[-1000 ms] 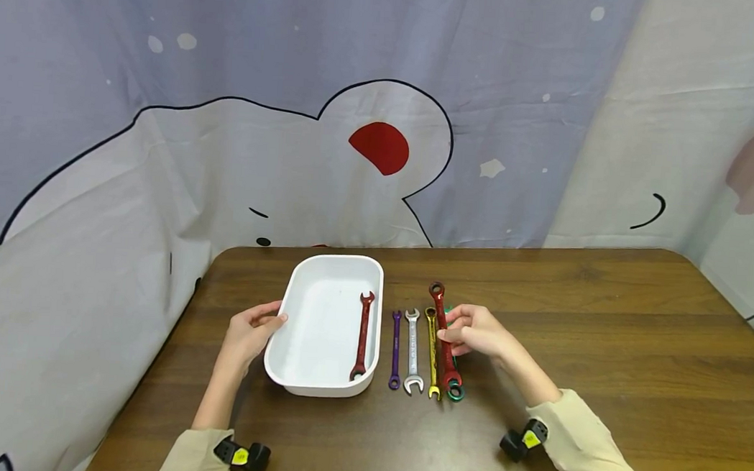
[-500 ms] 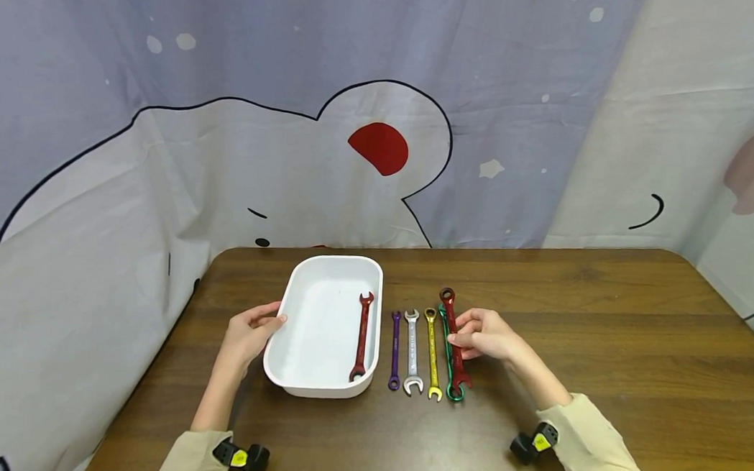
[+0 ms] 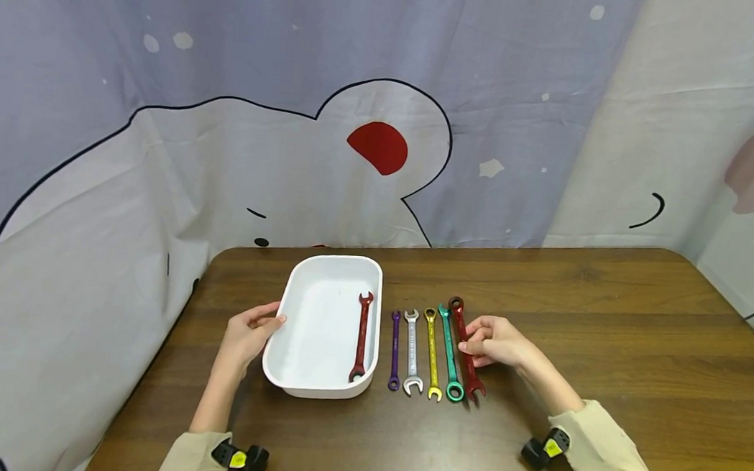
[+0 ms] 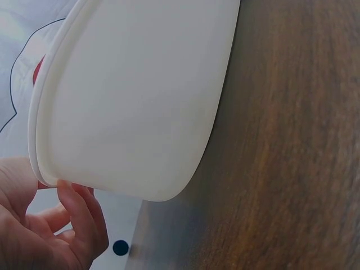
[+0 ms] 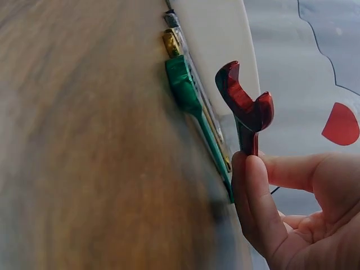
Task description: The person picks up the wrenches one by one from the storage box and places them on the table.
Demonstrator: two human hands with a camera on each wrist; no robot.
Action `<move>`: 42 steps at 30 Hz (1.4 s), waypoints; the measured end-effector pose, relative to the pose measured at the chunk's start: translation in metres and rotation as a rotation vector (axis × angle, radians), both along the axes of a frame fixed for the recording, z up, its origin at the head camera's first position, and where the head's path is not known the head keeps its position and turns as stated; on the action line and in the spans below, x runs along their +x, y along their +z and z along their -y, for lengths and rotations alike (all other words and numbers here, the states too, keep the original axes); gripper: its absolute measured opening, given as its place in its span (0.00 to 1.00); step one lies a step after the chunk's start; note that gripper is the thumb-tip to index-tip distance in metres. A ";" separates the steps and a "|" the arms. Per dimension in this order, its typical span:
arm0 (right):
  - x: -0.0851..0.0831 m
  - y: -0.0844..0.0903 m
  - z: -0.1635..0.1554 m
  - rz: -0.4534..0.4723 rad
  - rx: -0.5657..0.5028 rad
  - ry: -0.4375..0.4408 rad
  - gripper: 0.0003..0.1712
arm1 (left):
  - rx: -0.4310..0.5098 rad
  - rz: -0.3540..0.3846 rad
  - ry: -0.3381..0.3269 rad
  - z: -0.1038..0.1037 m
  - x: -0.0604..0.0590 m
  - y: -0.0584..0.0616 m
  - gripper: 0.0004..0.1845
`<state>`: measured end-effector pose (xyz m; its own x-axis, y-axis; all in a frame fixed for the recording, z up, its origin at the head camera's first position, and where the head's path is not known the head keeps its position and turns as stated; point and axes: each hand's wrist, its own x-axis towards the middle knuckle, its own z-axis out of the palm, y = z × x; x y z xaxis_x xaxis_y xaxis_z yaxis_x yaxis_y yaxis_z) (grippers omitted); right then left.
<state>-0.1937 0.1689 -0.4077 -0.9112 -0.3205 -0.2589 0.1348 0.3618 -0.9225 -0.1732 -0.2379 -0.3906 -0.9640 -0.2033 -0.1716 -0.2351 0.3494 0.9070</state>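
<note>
My left hand pinches the left rim of a white plastic tub, thumb over the edge; the left wrist view shows fingertips curled under that lip. Inside the tub, along its right wall, lies a red open-end wrench. My right hand grips a second red wrench by its shank, ring end away and open jaw toward me. It stands off the tabletop in the right wrist view. Just left of it lies a green combination wrench.
Between tub and green wrench, a purple wrench, a silver wrench and a yellow wrench lie side by side. The brown wooden table stretches right. A printed curtain hangs behind its back edge.
My right hand has carried the red wrench rightward, from over the yellow and green wrenches to the green one's right side, uncovering the green wrench. My left hand stays at the tub's rim.
</note>
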 end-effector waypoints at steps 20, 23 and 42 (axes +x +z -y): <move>0.001 -0.004 -0.003 -0.005 0.001 -0.010 0.18 | -0.008 0.004 0.007 0.000 0.001 0.001 0.25; 0.001 -0.005 -0.003 -0.007 0.004 -0.008 0.18 | -0.003 0.003 0.005 0.000 0.001 0.000 0.24; 0.000 -0.006 -0.003 0.014 0.032 -0.034 0.18 | 0.011 -0.008 0.007 0.000 -0.001 0.000 0.24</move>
<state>-0.1938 0.1722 -0.4142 -0.9177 -0.2805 -0.2812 0.1602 0.3865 -0.9083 -0.1737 -0.2379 -0.3908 -0.9639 -0.2084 -0.1657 -0.2299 0.3378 0.9127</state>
